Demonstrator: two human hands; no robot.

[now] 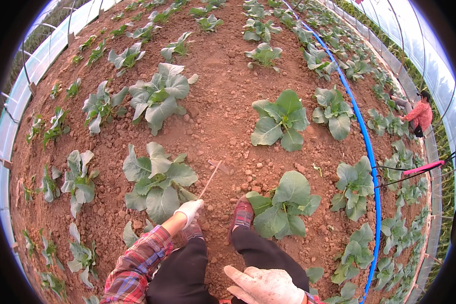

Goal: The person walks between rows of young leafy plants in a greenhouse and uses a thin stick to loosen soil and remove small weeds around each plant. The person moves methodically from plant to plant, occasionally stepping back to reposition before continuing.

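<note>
My left hand [190,212], in a white glove, grips the thin handle of a small hand hoe [210,180]. The hoe's flat blade [219,166] is at the soil between two plant rows. Just left of the handle grows a broad-leaved brassica plant [161,178], one leaf reaching close to my left hand. My right hand [266,285], in a soil-marked whitish glove, is over my right thigh. Its fingers are apart, with nothing visible in them. Another brassica plant [285,209] grows beside my right shoe [243,212].
Brassica rows flank the cloddy soil path [220,95]. A blue hose [364,129] runs lengthwise on the right. Beyond it, another person [420,114] sits low among plants near the plastic-sheeted edge. A pink strip [423,167] with black cords juts in from the right.
</note>
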